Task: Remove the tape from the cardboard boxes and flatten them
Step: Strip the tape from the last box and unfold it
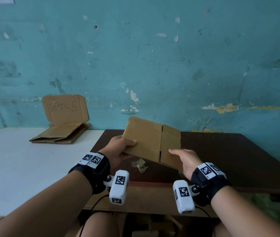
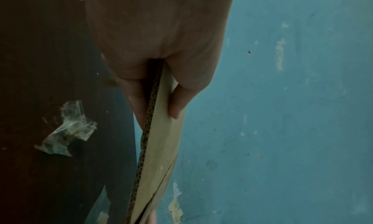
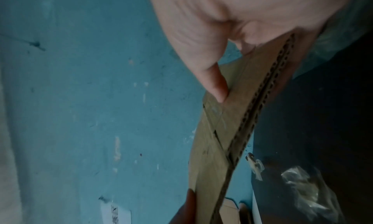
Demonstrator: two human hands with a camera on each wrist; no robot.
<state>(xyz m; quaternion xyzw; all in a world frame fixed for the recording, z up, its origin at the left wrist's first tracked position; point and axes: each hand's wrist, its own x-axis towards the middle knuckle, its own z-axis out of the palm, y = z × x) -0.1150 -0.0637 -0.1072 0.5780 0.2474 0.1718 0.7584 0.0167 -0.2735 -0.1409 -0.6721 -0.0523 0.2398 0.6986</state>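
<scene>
A flattened brown cardboard box [image 1: 150, 141] is held tilted above the dark table [image 1: 221, 156]. My left hand [image 1: 121, 148] grips its left edge, thumb on top and fingers beneath; the left wrist view shows the corrugated edge of the box [image 2: 159, 139] pinched between thumb and fingers. My right hand [image 1: 184, 159] holds the near right corner, thumb on the upper face of the box [image 3: 224, 139]. A crumpled wad of clear tape [image 1: 140, 165] lies on the table under the box, also seen as a tape wad [image 2: 68, 131] from the left wrist and a tape wad [image 3: 302, 189] from the right.
A stack of flattened boxes [image 1: 59, 135] lies on the white table [image 1: 16, 165] at left, below a cardboard sign [image 1: 65, 108] leaning on the teal wall. More cardboard [image 1: 149, 226] sits under the table by my knees.
</scene>
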